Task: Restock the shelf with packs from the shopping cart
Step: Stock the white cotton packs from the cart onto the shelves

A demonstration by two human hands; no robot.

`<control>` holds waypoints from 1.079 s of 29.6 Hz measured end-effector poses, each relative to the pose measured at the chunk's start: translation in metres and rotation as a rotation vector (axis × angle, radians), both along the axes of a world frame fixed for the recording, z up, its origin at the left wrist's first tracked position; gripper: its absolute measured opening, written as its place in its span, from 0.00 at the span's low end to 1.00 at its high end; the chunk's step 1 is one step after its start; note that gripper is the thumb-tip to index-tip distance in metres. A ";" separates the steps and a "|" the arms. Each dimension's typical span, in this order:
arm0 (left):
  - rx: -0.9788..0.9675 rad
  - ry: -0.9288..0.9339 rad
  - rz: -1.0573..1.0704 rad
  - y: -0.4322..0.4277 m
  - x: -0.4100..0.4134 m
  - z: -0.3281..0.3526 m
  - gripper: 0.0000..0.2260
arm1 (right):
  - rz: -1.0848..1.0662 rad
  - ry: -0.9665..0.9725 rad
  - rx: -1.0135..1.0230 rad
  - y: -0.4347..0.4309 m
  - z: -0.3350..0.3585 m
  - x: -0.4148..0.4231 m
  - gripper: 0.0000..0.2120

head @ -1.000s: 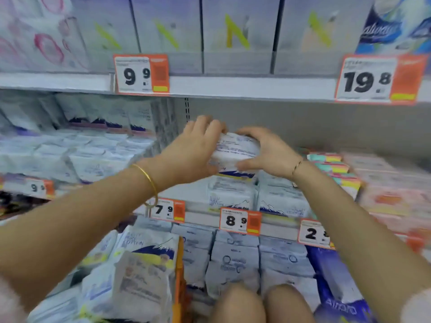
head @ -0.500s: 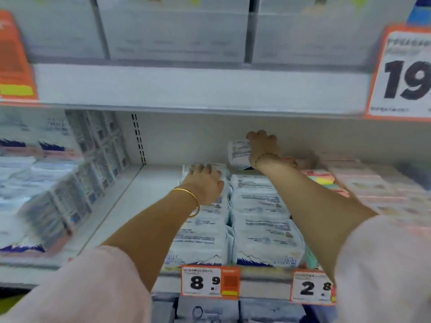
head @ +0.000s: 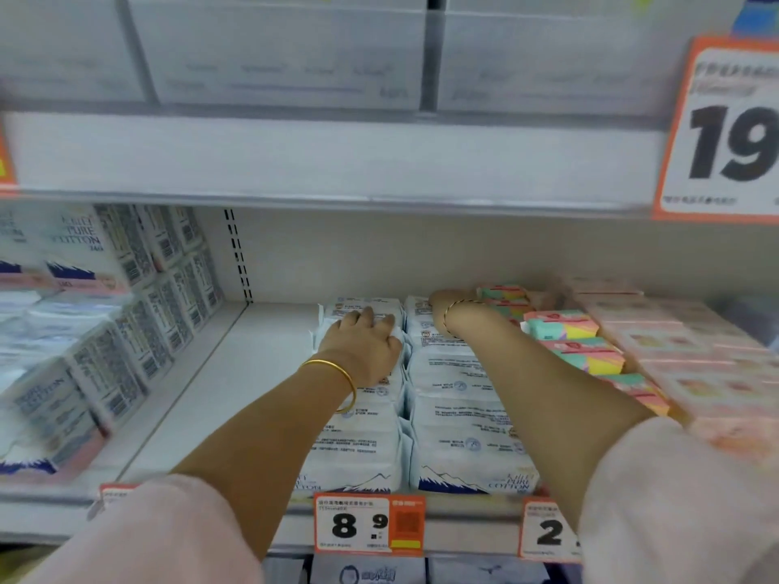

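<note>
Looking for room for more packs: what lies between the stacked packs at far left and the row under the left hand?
Only a bare strip of white shelf, seen in the head view.

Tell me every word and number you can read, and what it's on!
"8 9": orange-and-white paper price tag, middle shelf edge.
"19": large orange-bordered price tag, upper shelf edge.
"2": partly hidden orange price tag.
"PURE COTTON": white plastic packs, left stack.
Small print on packs and tags: too blurred.
</note>
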State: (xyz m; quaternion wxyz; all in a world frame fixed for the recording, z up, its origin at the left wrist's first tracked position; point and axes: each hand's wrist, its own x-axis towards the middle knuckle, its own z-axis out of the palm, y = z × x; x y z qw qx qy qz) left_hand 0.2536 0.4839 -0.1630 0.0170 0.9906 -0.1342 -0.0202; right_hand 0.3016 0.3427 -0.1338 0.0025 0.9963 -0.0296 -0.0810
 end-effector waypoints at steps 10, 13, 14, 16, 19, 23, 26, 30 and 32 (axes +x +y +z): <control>-0.117 0.221 0.033 0.061 -0.113 0.091 0.26 | 0.392 -0.262 0.337 0.065 0.030 -0.141 0.25; -0.045 0.249 0.127 0.117 -0.180 0.116 0.27 | 0.593 -0.232 0.536 0.104 0.022 -0.211 0.24; -0.017 0.261 0.182 0.136 -0.204 0.121 0.27 | 0.661 -0.200 0.582 0.117 0.019 -0.233 0.23; 0.000 0.274 0.263 0.169 -0.253 0.124 0.25 | 0.771 -0.118 0.665 0.139 0.015 -0.269 0.21; -0.039 0.327 0.321 0.200 -0.314 0.117 0.24 | 0.844 -0.041 0.761 0.161 0.007 -0.304 0.18; -0.066 0.430 0.284 0.201 -0.355 0.098 0.32 | 0.844 -0.001 0.737 0.171 -0.002 -0.320 0.18; 0.074 0.409 0.206 0.189 -0.362 0.069 0.40 | 0.814 0.011 0.748 0.173 -0.011 -0.326 0.18; 0.153 0.227 0.170 0.175 -0.362 0.044 0.42 | 0.826 0.060 0.687 0.175 -0.020 -0.328 0.20; 0.140 0.199 0.147 0.172 -0.361 0.044 0.41 | 0.851 0.081 0.649 0.176 -0.024 -0.328 0.20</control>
